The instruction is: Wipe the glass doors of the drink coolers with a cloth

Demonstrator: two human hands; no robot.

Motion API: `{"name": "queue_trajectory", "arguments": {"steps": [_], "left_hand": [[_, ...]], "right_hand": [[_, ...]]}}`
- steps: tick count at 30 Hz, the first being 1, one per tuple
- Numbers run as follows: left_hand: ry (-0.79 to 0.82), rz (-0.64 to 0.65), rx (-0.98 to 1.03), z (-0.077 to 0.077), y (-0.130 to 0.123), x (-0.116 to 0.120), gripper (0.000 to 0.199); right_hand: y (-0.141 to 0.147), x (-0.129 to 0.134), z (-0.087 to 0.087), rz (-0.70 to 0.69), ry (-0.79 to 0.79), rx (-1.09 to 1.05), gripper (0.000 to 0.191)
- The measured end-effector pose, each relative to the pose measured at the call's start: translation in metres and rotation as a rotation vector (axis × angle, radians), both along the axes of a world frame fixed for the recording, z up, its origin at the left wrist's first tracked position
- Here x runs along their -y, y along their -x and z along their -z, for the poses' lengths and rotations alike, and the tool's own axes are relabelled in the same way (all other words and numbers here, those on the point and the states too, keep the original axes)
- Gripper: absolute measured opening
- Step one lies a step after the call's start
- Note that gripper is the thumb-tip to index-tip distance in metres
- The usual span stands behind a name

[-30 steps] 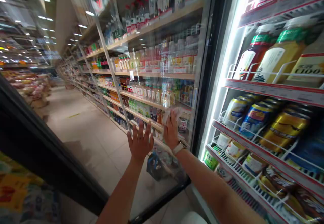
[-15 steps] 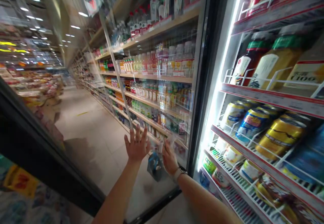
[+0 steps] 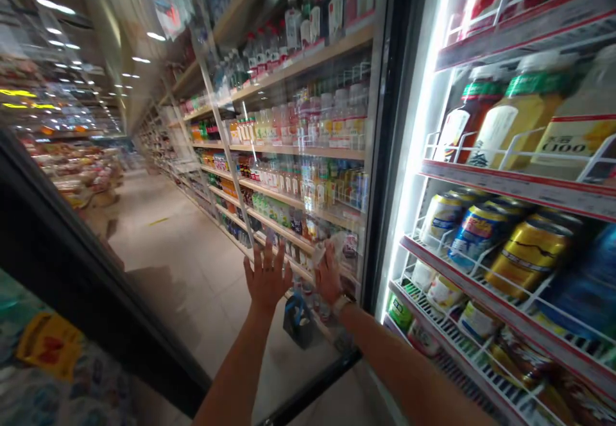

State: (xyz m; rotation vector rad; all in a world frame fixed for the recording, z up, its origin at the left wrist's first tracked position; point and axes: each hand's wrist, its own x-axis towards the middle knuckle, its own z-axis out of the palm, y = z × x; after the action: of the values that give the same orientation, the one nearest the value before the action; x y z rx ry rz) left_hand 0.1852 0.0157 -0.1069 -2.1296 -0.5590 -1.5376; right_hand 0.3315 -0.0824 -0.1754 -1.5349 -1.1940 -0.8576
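Observation:
A glass door (image 3: pixel 226 349) in a dark frame stands before me. Against its pane my left hand (image 3: pixel 267 278) lies flat, fingers spread, holding nothing. To its right, my right hand (image 3: pixel 329 278) presses a pale, crumpled cloth (image 3: pixel 318 254) to the glass; the fingers are stretched over it. The cloth is partly hidden and slightly blurred, so I cannot tell if it is paper or fabric. A watch (image 3: pixel 341 304) sits on my right wrist. Low behind the pane, a dark bin-like container (image 3: pixel 298 323) with something blue shows near both hands.
To the right is a lit cooler with wire shelves (image 3: pixel 510 185) of bottles and cans, including a gold can (image 3: pixel 528 253). Through the glass, long shelves (image 3: pixel 298 150) of bottled drinks run beside an aisle (image 3: pixel 178 272). A yellow sign (image 3: pixel 51 347) is at lower left.
My right hand has moved up and slightly right on the glass with the cloth, which shows more now. My left hand appears slightly farther right, still spread. The view has shifted a little.

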Motion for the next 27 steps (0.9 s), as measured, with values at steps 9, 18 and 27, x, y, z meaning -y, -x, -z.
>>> {"name": "queue_trajectory", "arguments": {"steps": [9,18,27], "left_hand": [[0.001,-0.002,-0.033,-0.003,0.004,0.008,0.062],[-0.056,-0.031,-0.019,-0.004,0.002,0.009,0.064],[-0.011,-0.029,-0.056,-0.004,0.005,0.012,0.063]], "right_hand": [[0.029,-0.001,0.038,-0.01,-0.014,-0.053,0.066],[0.002,-0.022,-0.059,-0.001,0.001,0.0,0.064],[0.03,0.014,0.023,-0.042,0.074,0.144,0.069]]}}
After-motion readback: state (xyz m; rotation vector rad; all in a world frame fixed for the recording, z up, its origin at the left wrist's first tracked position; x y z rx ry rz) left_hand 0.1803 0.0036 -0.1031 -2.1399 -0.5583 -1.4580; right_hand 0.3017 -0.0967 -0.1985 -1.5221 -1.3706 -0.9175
